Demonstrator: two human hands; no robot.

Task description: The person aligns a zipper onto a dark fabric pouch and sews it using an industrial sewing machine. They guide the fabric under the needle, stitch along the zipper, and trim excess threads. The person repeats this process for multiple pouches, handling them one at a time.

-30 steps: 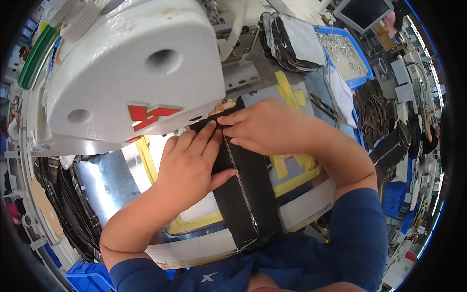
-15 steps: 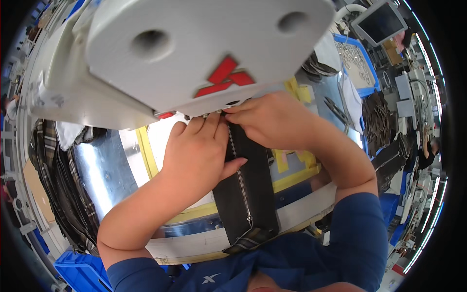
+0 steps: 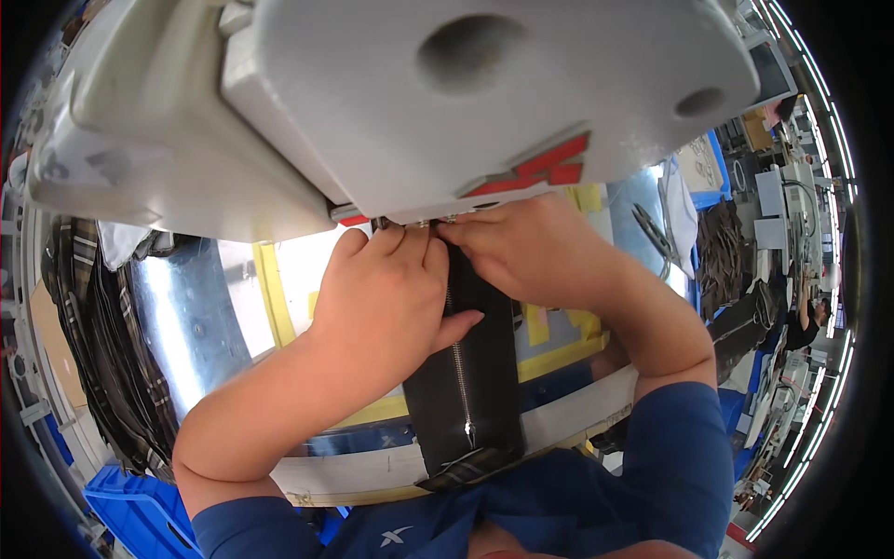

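A black fabric strip [image 3: 494, 368] with a metal zipper [image 3: 461, 377] down its middle runs from my body up under the head of a white sewing machine [image 3: 372, 102]. My left hand [image 3: 384, 291] lies on the strip's left side, thumb stretched across the zipper and fingers pointing to the machine. My right hand [image 3: 531, 250] has its fingers bent and pressed together on the strip's far end, close to the left fingertips. The machine head hides the needle area. Near me, the zipper pull hangs by a folded plaid end [image 3: 463, 466].
Dark and plaid cloth pieces [image 3: 98, 345] hang at the left, above a blue crate [image 3: 140, 508]. Scissors [image 3: 655, 233] lie on the metal table right of my right hand. Farther right are a blue tray [image 3: 715, 172] and dark fabric pieces [image 3: 722, 238]. Yellow tape [image 3: 270, 289] marks the tabletop.
The view has shifted, so the machine head looks bigger and farther right. Both hands keep nearly the same place on the strip.
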